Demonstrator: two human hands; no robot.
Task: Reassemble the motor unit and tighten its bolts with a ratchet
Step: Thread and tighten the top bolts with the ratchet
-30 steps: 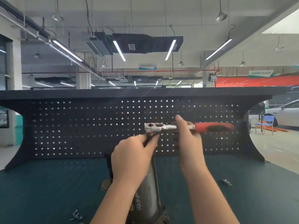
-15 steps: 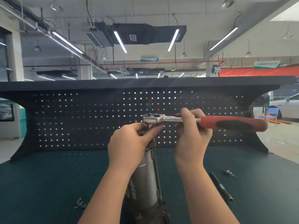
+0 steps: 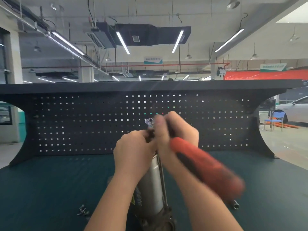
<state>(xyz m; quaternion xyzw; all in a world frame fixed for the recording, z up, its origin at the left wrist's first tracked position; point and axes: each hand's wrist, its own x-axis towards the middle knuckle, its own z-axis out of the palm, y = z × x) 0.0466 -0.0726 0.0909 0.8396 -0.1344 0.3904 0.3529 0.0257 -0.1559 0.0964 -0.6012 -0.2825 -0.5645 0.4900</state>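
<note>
Here the motor (image 3: 152,185) stood upright near the front edge of the green tabletop (image 3: 50,189). The left hand (image 3: 133,152) curled its fingers around the motor's top end. The right hand (image 3: 178,135) gripped the ratchet (image 3: 205,165) by its shaft, its blurred red handle angled toward the front right corner, its metal head on the motor's top. Small loose bolts (image 3: 82,211) lay front left.

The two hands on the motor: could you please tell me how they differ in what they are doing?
The left hand grips the top of the upright motor, steadying it; the right hand grips the ratchet near its head. The left hand looks sharp, while the right hand and the ratchet's red handle are motion-blurred. Both meet at the motor's top end.
</note>
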